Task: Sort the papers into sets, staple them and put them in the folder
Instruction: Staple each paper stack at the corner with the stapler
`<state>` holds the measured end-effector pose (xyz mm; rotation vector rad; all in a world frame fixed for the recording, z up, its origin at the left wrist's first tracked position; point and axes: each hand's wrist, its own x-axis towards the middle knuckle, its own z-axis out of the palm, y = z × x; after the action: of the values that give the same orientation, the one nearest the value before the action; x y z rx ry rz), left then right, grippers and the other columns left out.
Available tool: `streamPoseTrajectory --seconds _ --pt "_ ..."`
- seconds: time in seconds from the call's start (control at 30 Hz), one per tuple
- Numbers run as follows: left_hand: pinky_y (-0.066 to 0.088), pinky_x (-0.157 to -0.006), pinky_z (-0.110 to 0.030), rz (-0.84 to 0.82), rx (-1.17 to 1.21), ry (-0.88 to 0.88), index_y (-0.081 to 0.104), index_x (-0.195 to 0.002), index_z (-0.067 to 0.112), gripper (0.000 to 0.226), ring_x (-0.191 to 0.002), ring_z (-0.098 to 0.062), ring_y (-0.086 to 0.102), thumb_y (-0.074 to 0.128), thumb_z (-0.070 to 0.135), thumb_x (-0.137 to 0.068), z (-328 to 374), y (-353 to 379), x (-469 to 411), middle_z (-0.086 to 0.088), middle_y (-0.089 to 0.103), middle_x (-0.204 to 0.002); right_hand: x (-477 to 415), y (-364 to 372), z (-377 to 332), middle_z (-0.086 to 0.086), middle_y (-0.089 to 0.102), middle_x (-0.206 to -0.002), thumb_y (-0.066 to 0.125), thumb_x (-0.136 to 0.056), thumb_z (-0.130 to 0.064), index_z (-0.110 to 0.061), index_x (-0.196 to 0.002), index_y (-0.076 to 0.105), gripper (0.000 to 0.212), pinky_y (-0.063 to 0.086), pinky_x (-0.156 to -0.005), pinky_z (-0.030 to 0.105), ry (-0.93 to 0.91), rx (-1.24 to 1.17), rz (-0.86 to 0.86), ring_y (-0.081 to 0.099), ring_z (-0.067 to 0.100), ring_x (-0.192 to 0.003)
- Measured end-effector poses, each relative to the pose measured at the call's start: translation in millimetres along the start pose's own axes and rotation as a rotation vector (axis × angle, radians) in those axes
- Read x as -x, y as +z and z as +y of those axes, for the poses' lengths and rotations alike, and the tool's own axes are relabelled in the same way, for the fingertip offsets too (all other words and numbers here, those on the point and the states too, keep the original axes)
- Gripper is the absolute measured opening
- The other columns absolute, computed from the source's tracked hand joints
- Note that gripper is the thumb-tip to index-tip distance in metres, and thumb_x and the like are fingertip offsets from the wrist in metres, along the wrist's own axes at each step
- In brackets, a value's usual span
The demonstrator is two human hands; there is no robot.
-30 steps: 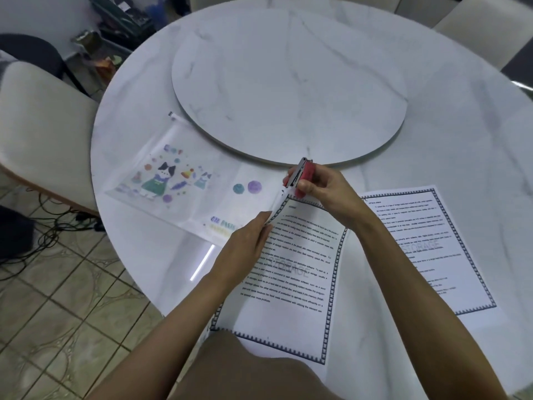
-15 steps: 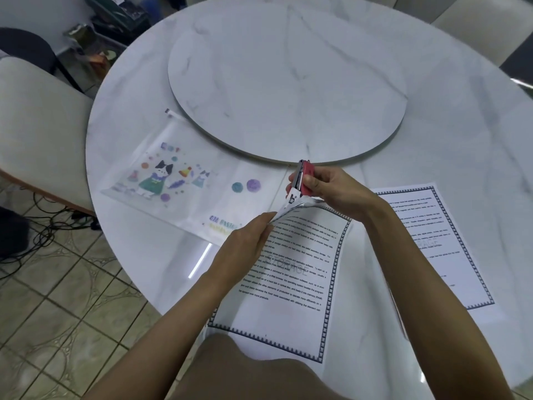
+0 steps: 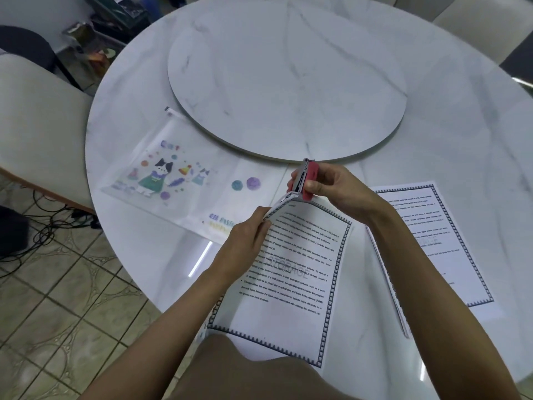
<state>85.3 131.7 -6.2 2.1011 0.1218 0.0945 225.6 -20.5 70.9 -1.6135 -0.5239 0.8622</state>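
Observation:
A set of printed papers (image 3: 291, 272) with a toothed border lies in front of me on the marble table (image 3: 450, 134), its top left corner lifted. My left hand (image 3: 245, 246) pinches the set's left edge near that corner. My right hand (image 3: 331, 189) grips a small red stapler (image 3: 306, 179), whose jaws are closed over the raised corner. A second set of papers (image 3: 432, 241) lies flat to the right, partly under my right forearm. A clear zip folder (image 3: 178, 180) printed with cartoon cats lies flat to the left.
A round marble turntable (image 3: 285, 79) fills the table's middle, its near rim just beyond the stapler. A cream chair (image 3: 37, 125) stands at the left, with cables on the tiled floor (image 3: 57, 284) below it. Another cream chair (image 3: 484, 21) is at the far right.
The papers' top left corner has risen off the table. My right hand has brought the stapler down onto that corner, and my left hand has kept its pinch on the edge.

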Motion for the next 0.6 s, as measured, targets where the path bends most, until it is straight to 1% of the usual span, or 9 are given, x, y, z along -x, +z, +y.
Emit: streamPoseTrajectory --seconds 0.03,0.1,0.13,0.2,0.23,0.33,0.43,0.5,0.6 --pt "0.045 -0.059 -0.011 -0.004 0.005 -0.007 0.045 -0.118 0.015 0.023 -0.071 0.001 0.060 0.037 0.023 -0.098 -0.4 0.6 0.2 0.003 0.062 -0.087 0.7 1.2 1.1 0.003 0.067 -0.096 0.056 -0.086 -0.010 -0.012 -0.102 0.059 0.016 0.051 -0.074 0.017 -0.018 -0.001 0.027 0.067 0.009 -0.090" --pt "0.047 -0.060 -0.014 -0.004 0.009 -0.013 0.045 -0.118 0.015 0.023 -0.070 -0.003 0.060 0.037 0.024 -0.098 -0.2 1.4 0.2 0.001 0.063 -0.088 1.5 3.1 3.4 0.006 0.067 -0.098 0.057 -0.086 -0.006 -0.011 -0.102 0.060 0.017 0.052 -0.076 0.020 -0.047 0.012 0.066 0.066 0.012 -0.092" --pt "0.045 -0.058 -0.013 -0.002 0.010 -0.014 0.045 -0.118 0.015 0.023 -0.067 -0.002 0.059 0.037 0.024 -0.098 1.0 1.5 0.1 0.002 0.063 -0.084 2.1 4.3 4.3 0.007 0.067 -0.099 0.058 -0.085 -0.005 -0.009 -0.102 0.059 0.018 0.053 -0.078 0.022 -0.054 0.020 0.074 0.066 0.014 -0.092" --pt "0.040 -0.055 -0.009 -0.002 0.011 -0.010 0.045 -0.118 0.012 0.024 -0.063 0.004 0.056 0.038 0.023 -0.098 4.3 1.1 -0.5 0.011 0.056 -0.073 2.9 7.7 6.5 0.011 0.066 -0.102 0.060 -0.084 -0.004 -0.004 -0.104 0.058 0.021 0.055 -0.080 0.026 -0.058 0.038 0.081 0.066 0.019 -0.089" --pt "0.039 -0.054 -0.008 -0.005 0.013 -0.006 0.045 -0.118 0.011 0.025 -0.062 0.007 0.054 0.038 0.022 -0.098 6.2 0.9 -1.1 0.015 0.053 -0.071 3.5 10.0 7.9 0.012 0.065 -0.102 0.061 -0.083 -0.003 -0.003 -0.104 0.058 0.021 0.055 -0.081 0.028 -0.062 0.053 0.092 0.066 0.020 -0.085" --pt "0.037 -0.053 -0.006 -0.005 0.021 0.003 0.045 -0.118 0.010 0.024 -0.062 0.008 0.054 0.038 0.021 -0.098 10.0 0.7 -1.9 0.017 0.050 -0.069 5.6 16.5 12.1 0.008 0.065 -0.100 0.061 -0.083 -0.002 -0.005 -0.101 0.058 0.018 0.053 -0.077 0.025 -0.087 0.073 0.127 0.065 0.014 -0.076" --pt "0.037 -0.052 -0.009 0.001 0.014 0.014 0.045 -0.119 0.010 0.024 -0.060 0.004 0.052 0.039 0.021 -0.098 11.7 0.7 -1.9 0.015 0.049 -0.066 7.0 20.5 14.5 0.004 0.064 -0.101 0.058 -0.086 -0.003 -0.001 -0.104 0.055 0.018 0.051 -0.074 0.020 -0.099 0.110 0.152 0.063 0.005 -0.073" --pt "0.037 -0.051 -0.009 0.003 0.015 0.012 0.046 -0.119 0.010 0.024 -0.058 0.005 0.052 0.039 0.020 -0.098 12.5 0.6 -1.6 0.016 0.048 -0.064 7.4 22.4 14.7 0.004 0.064 -0.102 0.057 -0.088 -0.005 0.001 -0.107 0.053 0.020 0.050 -0.073 0.018 -0.094 0.126 0.158 0.062 0.001 -0.075" --pt "0.036 -0.051 -0.008 -0.002 0.013 0.008 0.045 -0.120 0.010 0.025 -0.058 0.006 0.052 0.039 0.019 -0.098 13.4 0.7 -2.3 0.016 0.047 -0.064 6.4 23.2 16.3 0.005 0.064 -0.103 0.054 -0.090 -0.011 -0.006 -0.109 0.051 0.019 0.049 -0.076 0.019 -0.068 0.125 0.164 0.062 0.000 -0.083"
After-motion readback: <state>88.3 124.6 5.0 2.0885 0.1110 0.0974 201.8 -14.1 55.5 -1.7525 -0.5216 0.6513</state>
